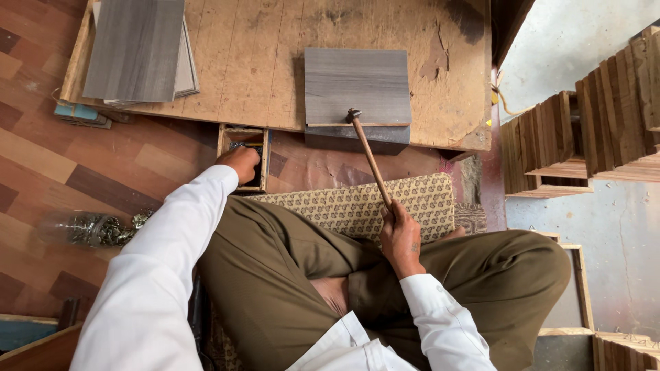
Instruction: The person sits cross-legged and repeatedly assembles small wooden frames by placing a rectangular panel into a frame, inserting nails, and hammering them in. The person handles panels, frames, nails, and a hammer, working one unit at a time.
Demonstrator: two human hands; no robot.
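Knees in olive trousers fill the near edge, crossed on a patterned cushion (385, 203) whose near part they hide. The right hand (401, 237) is closed round the end of a hammer (368, 154) handle; the shaft slants up and away, and the dark head rests on the near edge of a grey board (357, 84) lying on the plywood worktop (261, 62). A second, darker piece shows just under that board's near edge, mostly covered. The left hand (238, 163) dips into a small wooden box (242, 141) just beside the worktop's near edge; its fingers are out of sight inside, so I cannot tell whether its grip holds anything, and the contents are only a dark blur. To the left, a clear jar (82, 228) lies on its side on the floor. Farther back, stacked grey boards (137, 48) run off the top edge.
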